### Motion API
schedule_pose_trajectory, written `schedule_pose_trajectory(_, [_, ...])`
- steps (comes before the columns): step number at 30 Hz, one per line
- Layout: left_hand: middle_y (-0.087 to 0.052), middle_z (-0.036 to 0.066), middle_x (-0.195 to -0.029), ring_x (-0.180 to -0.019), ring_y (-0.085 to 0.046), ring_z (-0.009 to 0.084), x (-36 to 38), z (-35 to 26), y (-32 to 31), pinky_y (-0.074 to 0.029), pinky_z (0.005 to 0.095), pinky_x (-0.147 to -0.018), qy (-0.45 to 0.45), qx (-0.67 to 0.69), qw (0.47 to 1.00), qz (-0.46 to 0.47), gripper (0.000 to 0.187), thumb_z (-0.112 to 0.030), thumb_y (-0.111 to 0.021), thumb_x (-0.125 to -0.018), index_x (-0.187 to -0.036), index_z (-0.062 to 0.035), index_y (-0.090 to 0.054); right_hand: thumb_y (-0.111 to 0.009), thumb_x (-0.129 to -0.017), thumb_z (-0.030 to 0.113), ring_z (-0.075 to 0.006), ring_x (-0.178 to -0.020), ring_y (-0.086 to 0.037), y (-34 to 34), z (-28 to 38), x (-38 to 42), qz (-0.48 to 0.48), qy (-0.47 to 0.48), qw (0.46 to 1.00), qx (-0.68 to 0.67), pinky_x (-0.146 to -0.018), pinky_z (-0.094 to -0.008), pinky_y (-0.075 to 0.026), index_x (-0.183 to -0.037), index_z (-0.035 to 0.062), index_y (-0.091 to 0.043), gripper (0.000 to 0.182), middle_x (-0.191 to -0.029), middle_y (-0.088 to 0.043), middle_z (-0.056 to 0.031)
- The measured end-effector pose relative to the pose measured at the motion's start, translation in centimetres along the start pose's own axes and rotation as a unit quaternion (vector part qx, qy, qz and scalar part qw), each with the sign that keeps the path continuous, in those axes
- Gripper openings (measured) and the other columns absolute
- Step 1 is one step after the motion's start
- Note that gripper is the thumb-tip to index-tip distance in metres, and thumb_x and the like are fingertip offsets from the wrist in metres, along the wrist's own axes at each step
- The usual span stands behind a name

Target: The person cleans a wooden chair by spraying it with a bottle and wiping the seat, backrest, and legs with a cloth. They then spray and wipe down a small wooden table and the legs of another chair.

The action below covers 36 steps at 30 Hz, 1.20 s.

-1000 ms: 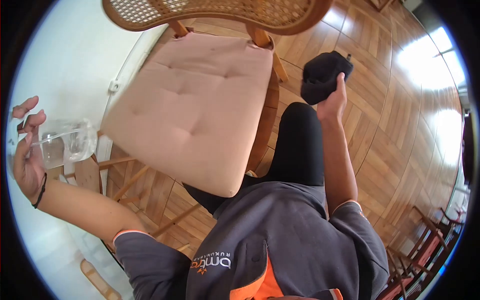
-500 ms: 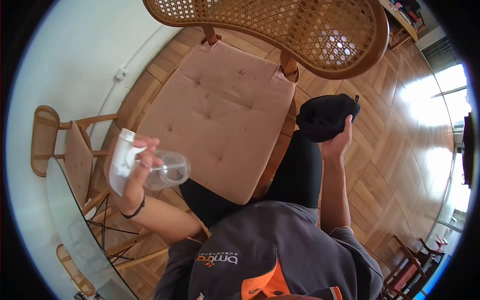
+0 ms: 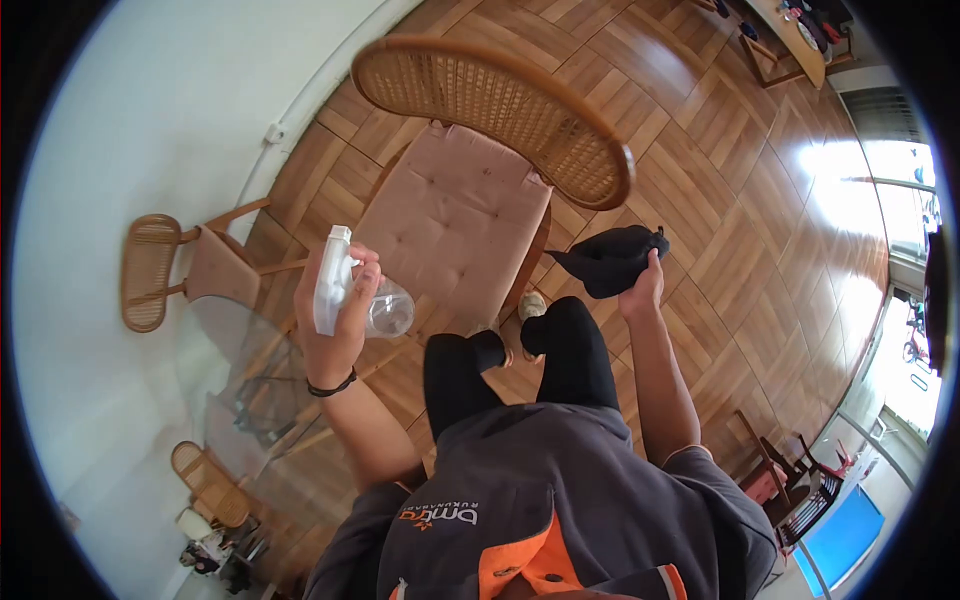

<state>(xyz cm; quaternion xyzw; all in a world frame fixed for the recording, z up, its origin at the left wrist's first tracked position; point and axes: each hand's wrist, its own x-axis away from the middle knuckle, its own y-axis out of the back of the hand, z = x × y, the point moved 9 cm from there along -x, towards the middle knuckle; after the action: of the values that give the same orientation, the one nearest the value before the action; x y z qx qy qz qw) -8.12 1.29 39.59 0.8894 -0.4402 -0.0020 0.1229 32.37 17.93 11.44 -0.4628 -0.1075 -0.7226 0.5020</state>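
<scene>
My left hand (image 3: 345, 315) is wrapped round the neck of a clear plastic spray bottle (image 3: 392, 308) with a white trigger head, its fingers at the trigger. The bottle is tilted, its base toward the chair. On the other side, my right hand (image 3: 643, 290) grips a black cloth (image 3: 608, 262), bunched and drooping to a point at its left end. Between and beyond both hands stands a chair with a pink tufted seat cushion (image 3: 455, 215) and a curved cane backrest (image 3: 490, 105). Neither hand touches the chair.
A glass-topped table (image 3: 240, 380) stands at my left, with cane-backed chairs (image 3: 150, 272) around it. A white wall (image 3: 150, 120) with a socket runs along the left. Parquet floor (image 3: 720, 330) extends right; a wooden table (image 3: 800, 45) stands far off, and dark chairs (image 3: 800, 490) are lower right.
My body has risen and moved back from the chair, which looks smaller and farther away. Both hands keep their holds; the bottle has shifted right in view and the cloth hangs more folded.
</scene>
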Motion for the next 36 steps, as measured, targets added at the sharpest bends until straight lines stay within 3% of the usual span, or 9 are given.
schedule_pose_trajectory(4, [-0.062,0.005,-0.090,-0.079,-0.060,0.0116,1.4,-9.2,-0.5,-0.050,0.0266,-0.073,0.013,-0.017,0.999,0.047,0.017,-0.013,-0.066,-0.092,-0.101,-0.0022,-0.056,-0.045,-0.102,0.044,-0.0360,-0.107,-0.063,1.4,5.2,7.1,-0.041,-0.045,0.998,-0.017,-0.095,-0.0526,-0.052,-0.126,0.0048,-0.054,0.047,-0.122,-0.062,-0.0167])
schedule_pose_trajectory(10, [-0.063,0.006,-0.095,-0.083,-0.062,0.0127,2.5,-15.7,-6.7,-0.052,0.0280,-0.076,-0.012,-0.074,0.992,0.101,0.017,-0.014,-0.065,-0.092,-0.103,-0.0028,-0.058,-0.047,-0.101,0.045,-0.0364,-0.099,-0.066,4.2,13.1,7.2,-0.032,-0.025,0.998,-0.042,-0.091,-0.0533,-0.054,-0.123,0.0063,-0.057,0.046,-0.115,-0.065,-0.0159])
schedule_pose_trajectory(17, [-0.063,0.002,-0.090,-0.083,-0.060,0.0084,2.0,-16.1,-22.8,-0.048,0.0238,-0.073,0.005,0.011,1.000,0.026,0.016,-0.010,-0.066,-0.091,-0.105,-0.0039,-0.059,-0.049,-0.100,0.046,-0.0351,-0.097,-0.067,4.2,27.2,1.1,-0.026,-0.014,1.000,0.008,-0.090,-0.0528,-0.054,-0.124,0.0065,-0.057,0.047,-0.116,-0.065,-0.0145])
schedule_pose_trajectory(20, [-0.063,0.002,-0.090,-0.084,-0.060,0.0089,1.5,-17.2,-32.3,-0.049,0.0242,-0.075,0.051,0.065,0.994,0.066,0.017,-0.010,-0.067,-0.090,-0.105,-0.0048,-0.059,-0.050,-0.101,0.042,-0.0364,-0.105,-0.065,2.7,35.8,-1.3,0.052,0.016,0.998,0.027,-0.094,-0.0551,-0.052,-0.126,0.0038,-0.055,0.046,-0.121,-0.063,-0.0157])
schedule_pose_trajectory(21, [-0.063,0.002,-0.091,-0.084,-0.060,0.0093,1.6,-17.7,-35.1,-0.050,0.0251,-0.074,0.059,0.044,0.992,0.106,0.020,-0.011,-0.068,-0.090,-0.107,-0.0050,-0.059,-0.051,-0.101,0.041,-0.0363,-0.105,-0.065,2.4,38.8,-1.9,0.035,0.028,0.998,0.041,-0.093,-0.0541,-0.054,-0.127,0.0019,-0.055,0.047,-0.121,-0.063,-0.0167])
schedule_pose_trajectory(26, [-0.060,0.003,-0.099,-0.085,-0.061,0.0097,1.1,-21.2,-45.1,-0.050,0.0272,-0.078,0.050,0.057,0.983,0.169,0.030,-0.015,-0.069,-0.090,-0.115,-0.0029,-0.055,-0.051,-0.100,0.042,-0.0332,-0.098,-0.067,-3.3,48.6,-6.5,0.040,0.061,0.990,0.124,-0.084,-0.0489,-0.057,-0.124,0.0019,-0.056,0.047,-0.113,-0.065,-0.0156])
schedule_pose_trajectory(31, [-0.059,0.002,-0.093,-0.082,-0.059,0.0076,-3.4,-22.3,-48.9,-0.048,0.0263,-0.073,0.000,0.017,0.984,0.177,0.027,-0.014,-0.068,-0.092,-0.113,-0.0048,-0.055,-0.050,-0.101,0.044,-0.0258,-0.095,-0.067,-13.6,48.3,-11.4,0.131,0.067,0.969,0.198,-0.079,-0.0404,-0.056,-0.122,0.0000,-0.059,0.049,-0.109,-0.067,-0.0124])
schedule_pose_trajectory(34, [-0.059,0.002,-0.093,-0.083,-0.058,0.0074,-8.4,-21.0,-49.7,-0.048,0.0269,-0.074,0.089,0.042,0.979,0.178,0.026,-0.015,-0.069,-0.091,-0.111,-0.0048,-0.056,-0.051,-0.101,0.041,-0.0245,-0.096,-0.067,-20.8,45.9,-12.3,0.241,0.048,0.942,0.230,-0.084,-0.0377,-0.055,-0.125,-0.0023,-0.057,0.050,-0.111,-0.067,-0.0111])
schedule_pose_trajectory(36, [-0.060,0.002,-0.094,-0.084,-0.058,0.0072,-12.9,-20.6,-50.3,-0.048,0.0268,-0.075,0.061,0.087,0.984,0.146,0.025,-0.015,-0.068,-0.091,-0.111,-0.0050,-0.056,-0.049,-0.103,0.037,-0.0236,-0.110,-0.064,-24.5,45.5,-12.7,0.293,-0.006,0.925,0.242,-0.096,-0.0358,-0.051,-0.132,-0.0051,-0.052,0.051,-0.124,-0.063,-0.0118])
